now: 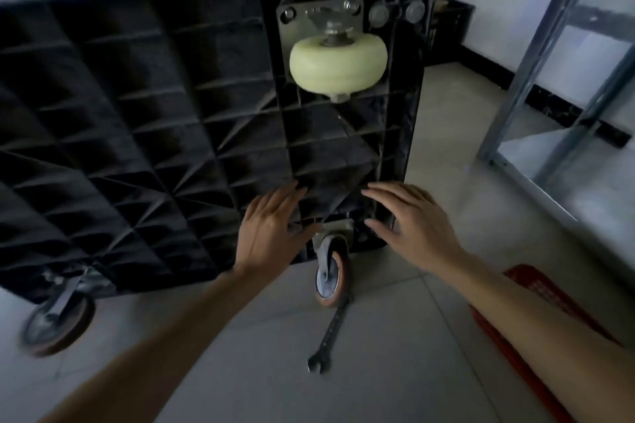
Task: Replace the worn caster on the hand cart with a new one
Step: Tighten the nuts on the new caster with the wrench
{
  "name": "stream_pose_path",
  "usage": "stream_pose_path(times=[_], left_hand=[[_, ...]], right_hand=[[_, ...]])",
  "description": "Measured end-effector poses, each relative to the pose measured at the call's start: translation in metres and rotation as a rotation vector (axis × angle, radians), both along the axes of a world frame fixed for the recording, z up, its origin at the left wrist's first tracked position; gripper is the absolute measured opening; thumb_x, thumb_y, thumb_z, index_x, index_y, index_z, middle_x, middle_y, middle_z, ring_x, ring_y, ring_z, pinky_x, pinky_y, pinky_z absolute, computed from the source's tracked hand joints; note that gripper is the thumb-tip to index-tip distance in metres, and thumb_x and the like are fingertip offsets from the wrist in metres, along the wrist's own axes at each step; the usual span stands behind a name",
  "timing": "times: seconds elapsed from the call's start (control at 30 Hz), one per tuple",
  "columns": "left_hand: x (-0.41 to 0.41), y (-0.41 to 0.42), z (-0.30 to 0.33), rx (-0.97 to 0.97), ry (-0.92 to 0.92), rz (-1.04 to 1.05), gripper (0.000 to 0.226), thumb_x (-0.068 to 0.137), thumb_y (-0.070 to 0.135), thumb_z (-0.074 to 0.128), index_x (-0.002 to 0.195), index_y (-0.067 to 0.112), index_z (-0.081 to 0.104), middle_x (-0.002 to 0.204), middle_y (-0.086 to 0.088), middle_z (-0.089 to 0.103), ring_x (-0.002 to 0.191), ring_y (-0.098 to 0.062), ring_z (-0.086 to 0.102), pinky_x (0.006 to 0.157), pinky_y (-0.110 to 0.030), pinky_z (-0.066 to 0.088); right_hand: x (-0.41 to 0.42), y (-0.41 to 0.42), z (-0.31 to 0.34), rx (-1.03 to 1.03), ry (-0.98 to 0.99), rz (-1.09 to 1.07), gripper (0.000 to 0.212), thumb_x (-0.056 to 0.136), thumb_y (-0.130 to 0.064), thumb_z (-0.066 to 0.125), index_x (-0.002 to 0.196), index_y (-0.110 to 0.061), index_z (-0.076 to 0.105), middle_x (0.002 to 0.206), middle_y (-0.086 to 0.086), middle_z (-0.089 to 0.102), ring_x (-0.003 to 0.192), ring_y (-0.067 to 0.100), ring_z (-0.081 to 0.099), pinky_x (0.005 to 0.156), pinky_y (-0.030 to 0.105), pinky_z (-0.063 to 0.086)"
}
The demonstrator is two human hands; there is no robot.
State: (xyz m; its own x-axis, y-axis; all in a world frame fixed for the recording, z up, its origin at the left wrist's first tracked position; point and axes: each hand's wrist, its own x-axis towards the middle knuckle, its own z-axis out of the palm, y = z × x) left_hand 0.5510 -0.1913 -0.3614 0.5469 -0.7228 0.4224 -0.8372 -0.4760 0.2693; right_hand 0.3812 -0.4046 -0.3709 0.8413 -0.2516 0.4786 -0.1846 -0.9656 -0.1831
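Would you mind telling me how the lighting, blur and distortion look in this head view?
Head view: dim overall, the cart underside nearly black, its ribs faint; the pale caster is brightest; wide-angle bending curves the shelving frame; soft blur throughout, strongest at the lower-left wheel.

Black ribbed cart deck [137, 113], pale yellow-green caster wheel [338, 67], reddish-brown-tyred wheel [332, 280], red crate [536, 288], grey floor tiles [395, 371]
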Motion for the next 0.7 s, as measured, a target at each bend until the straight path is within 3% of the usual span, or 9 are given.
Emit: stream_pose_path(times=[0.27,0.4,0.57,0.7], left_hand=[[-0.052,0.044,-0.115,0.427,0.413,0.063,0.055,0.09,0.063,0.06,0.136,0.034,0.057,0.137,0.012,0.058,0.126,-0.017,0.051,0.096,-0.031,0.044],[-0.07,0.046,-0.147,0.508,0.555,0.106,0.05,0.089,0.062,0.061,0.13,0.034,0.061,0.131,0.012,0.062,0.12,-0.016,0.056,0.094,-0.03,0.046],[-0.089,0.037,-0.172,0.558,0.515,0.094,0.044,0.09,0.057,0.06,0.124,0.029,0.062,0.124,0.008,0.056,0.118,-0.018,0.052,0.093,-0.03,0.043],[-0.094,0.027,-0.184,0.592,0.497,0.138,0.031,0.096,0.051,0.055,0.107,0.026,0.069,0.116,0.006,0.057,0.117,-0.018,0.051,0.097,-0.032,0.039]], right_hand=[[-0.039,0.06,-0.128,0.202,0.331,-0.006,0.041,0.092,-0.045,0.066,0.131,-0.032,0.062,0.129,-0.013,0.064,0.115,0.012,0.062,0.099,0.031,0.046],[-0.046,0.079,-0.166,0.26,0.394,-0.004,0.039,0.088,-0.043,0.071,0.125,-0.033,0.065,0.122,-0.015,0.067,0.108,0.012,0.065,0.093,0.033,0.05],[-0.048,0.084,-0.193,0.319,0.389,-0.016,0.038,0.088,-0.045,0.068,0.124,-0.032,0.065,0.12,-0.015,0.066,0.108,0.011,0.064,0.092,0.031,0.052],[-0.049,0.084,-0.205,0.35,0.369,-0.061,0.036,0.088,-0.043,0.067,0.122,-0.033,0.065,0.119,-0.016,0.066,0.107,0.012,0.064,0.088,0.031,0.051]])
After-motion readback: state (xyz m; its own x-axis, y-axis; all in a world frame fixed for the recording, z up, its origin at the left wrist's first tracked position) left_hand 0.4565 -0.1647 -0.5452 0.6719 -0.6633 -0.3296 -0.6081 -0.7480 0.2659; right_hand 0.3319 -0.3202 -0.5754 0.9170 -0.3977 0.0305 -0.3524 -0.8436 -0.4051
